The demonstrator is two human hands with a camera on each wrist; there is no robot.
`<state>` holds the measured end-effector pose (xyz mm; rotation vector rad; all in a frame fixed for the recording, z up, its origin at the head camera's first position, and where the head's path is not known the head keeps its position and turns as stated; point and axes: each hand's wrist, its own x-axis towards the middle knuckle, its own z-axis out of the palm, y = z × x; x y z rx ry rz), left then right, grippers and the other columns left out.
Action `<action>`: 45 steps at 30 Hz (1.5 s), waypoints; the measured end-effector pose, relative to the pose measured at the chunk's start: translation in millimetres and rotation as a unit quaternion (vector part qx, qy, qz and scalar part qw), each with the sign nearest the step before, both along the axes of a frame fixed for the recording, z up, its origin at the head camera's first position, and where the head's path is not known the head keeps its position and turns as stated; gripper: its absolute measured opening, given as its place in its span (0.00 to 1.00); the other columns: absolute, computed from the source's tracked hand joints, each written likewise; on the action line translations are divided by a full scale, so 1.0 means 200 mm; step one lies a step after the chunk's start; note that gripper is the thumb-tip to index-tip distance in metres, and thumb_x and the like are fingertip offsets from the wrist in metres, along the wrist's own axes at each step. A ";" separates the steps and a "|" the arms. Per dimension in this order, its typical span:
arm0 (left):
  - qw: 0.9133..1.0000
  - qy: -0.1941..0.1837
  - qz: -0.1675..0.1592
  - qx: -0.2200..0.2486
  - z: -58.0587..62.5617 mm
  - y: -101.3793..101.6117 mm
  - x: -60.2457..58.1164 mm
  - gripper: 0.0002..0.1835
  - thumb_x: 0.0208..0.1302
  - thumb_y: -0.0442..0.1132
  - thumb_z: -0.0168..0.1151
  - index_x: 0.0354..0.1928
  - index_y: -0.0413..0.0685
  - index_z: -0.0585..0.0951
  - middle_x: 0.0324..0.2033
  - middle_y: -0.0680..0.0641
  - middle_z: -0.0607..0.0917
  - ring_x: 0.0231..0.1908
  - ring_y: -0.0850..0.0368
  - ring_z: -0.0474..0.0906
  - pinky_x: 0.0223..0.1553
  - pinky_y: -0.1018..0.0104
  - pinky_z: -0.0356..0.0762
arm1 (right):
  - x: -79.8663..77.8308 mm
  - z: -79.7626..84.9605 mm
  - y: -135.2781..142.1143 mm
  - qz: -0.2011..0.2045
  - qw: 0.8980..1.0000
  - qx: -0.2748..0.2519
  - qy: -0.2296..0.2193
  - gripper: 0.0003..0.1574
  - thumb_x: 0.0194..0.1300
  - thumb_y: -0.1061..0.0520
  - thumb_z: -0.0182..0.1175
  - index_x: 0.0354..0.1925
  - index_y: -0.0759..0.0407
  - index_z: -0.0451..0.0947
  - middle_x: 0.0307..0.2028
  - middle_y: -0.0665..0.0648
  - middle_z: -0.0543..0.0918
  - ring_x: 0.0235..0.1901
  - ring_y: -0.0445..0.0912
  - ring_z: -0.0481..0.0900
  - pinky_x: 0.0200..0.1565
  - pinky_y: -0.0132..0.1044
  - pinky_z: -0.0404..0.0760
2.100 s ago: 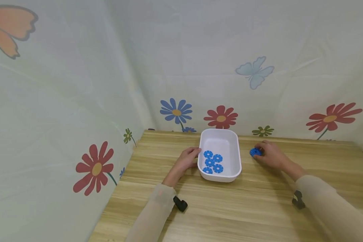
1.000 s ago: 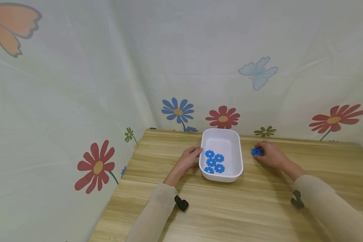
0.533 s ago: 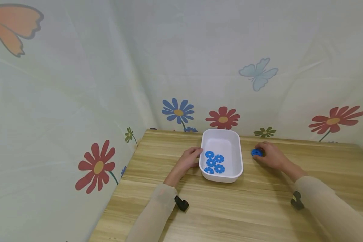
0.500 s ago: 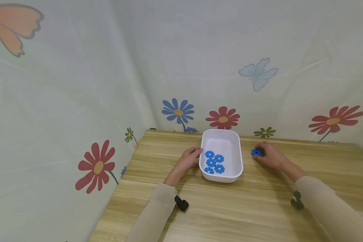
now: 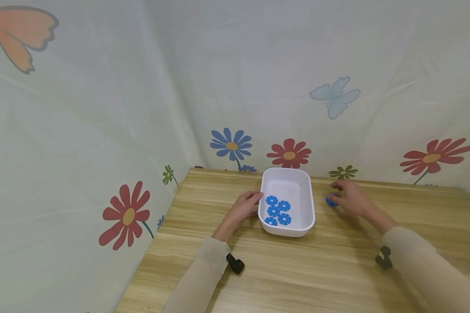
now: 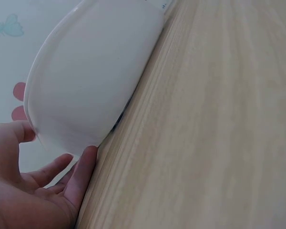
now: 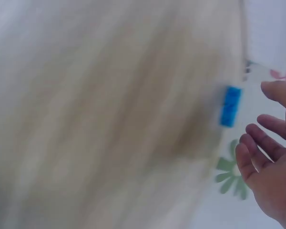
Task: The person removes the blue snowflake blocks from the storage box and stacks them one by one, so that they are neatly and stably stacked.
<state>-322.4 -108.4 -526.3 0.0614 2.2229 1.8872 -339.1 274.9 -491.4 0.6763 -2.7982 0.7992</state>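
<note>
A white plastic tub [image 5: 306,225] stands near the table's back edge. Several blue snowflake discs [image 5: 284,219] lie inside it, towards the near left. My left hand [image 5: 243,208] touches the tub's left side; in the left wrist view one digit meets the rim and a fingertip rests low on the wall. To the right of the tub, a small stack of blue snowflake discs [image 7: 230,106] sits on the table. My right hand [image 5: 353,199] hovers beside it, thumb and fingers spread apart, and in the right wrist view a gap shows between the hand and the stack.
The wood-grain table [image 5: 297,274] runs up to a pale backdrop [image 5: 250,65] printed with flowers and butterflies. Another side of the backdrop borders the table on the left. Black devices [image 5: 235,263] are strapped at both wrists.
My right fingers have let go of the blue disc stack and spread, the hand drawing slightly off to the right. The left hand stays at the tub. The view has shifted slightly.
</note>
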 end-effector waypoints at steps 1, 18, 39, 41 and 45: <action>1.000 0.000 0.000 0.000 0.00 0.00 0.00 0.30 0.80 0.58 0.56 0.71 0.46 0.77 0.63 0.44 0.82 0.62 0.50 0.80 0.57 0.57 0.86 | 0.00 0.03 -0.01 0.000 1.000 -0.009 0.004 0.27 0.71 0.58 0.69 0.57 0.79 0.78 0.52 0.77 0.83 0.52 0.70 0.80 0.53 0.66 0.82; 1.000 0.000 -0.002 -0.008 -0.01 0.00 0.00 0.30 0.79 0.60 0.56 0.71 0.47 0.77 0.63 0.45 0.82 0.62 0.50 0.80 0.58 0.57 0.86 | 0.06 0.23 -0.51 0.027 0.998 -0.032 -0.047 0.29 0.69 0.52 0.73 0.61 0.67 0.82 0.56 0.67 0.83 0.57 0.63 0.80 0.57 0.58 0.85; 1.000 0.001 -0.013 0.019 -0.02 -0.01 -0.02 0.28 0.80 0.57 0.56 0.70 0.46 0.77 0.65 0.43 0.80 0.64 0.48 0.79 0.57 0.56 0.86 | -0.10 -0.05 -0.90 0.038 0.996 0.033 -0.078 0.24 0.67 0.53 0.75 0.55 0.67 0.85 0.43 0.59 0.84 0.42 0.50 0.79 0.56 0.49 0.84; 1.000 0.002 -0.012 0.022 -0.03 -0.01 -0.02 0.28 0.80 0.57 0.56 0.70 0.45 0.77 0.64 0.43 0.81 0.64 0.48 0.79 0.57 0.55 0.86 | -0.11 -0.07 -0.90 0.038 0.995 0.040 -0.077 0.24 0.67 0.53 0.75 0.54 0.67 0.85 0.43 0.59 0.83 0.43 0.50 0.79 0.57 0.49 0.83; 1.000 0.003 -0.011 0.027 -0.03 -0.01 -0.03 0.27 0.81 0.56 0.56 0.69 0.45 0.78 0.64 0.43 0.81 0.64 0.48 0.79 0.57 0.55 0.86 | -0.12 -0.08 -0.90 0.033 0.995 0.050 -0.077 0.23 0.67 0.53 0.75 0.53 0.67 0.85 0.44 0.59 0.82 0.44 0.52 0.78 0.59 0.51 0.82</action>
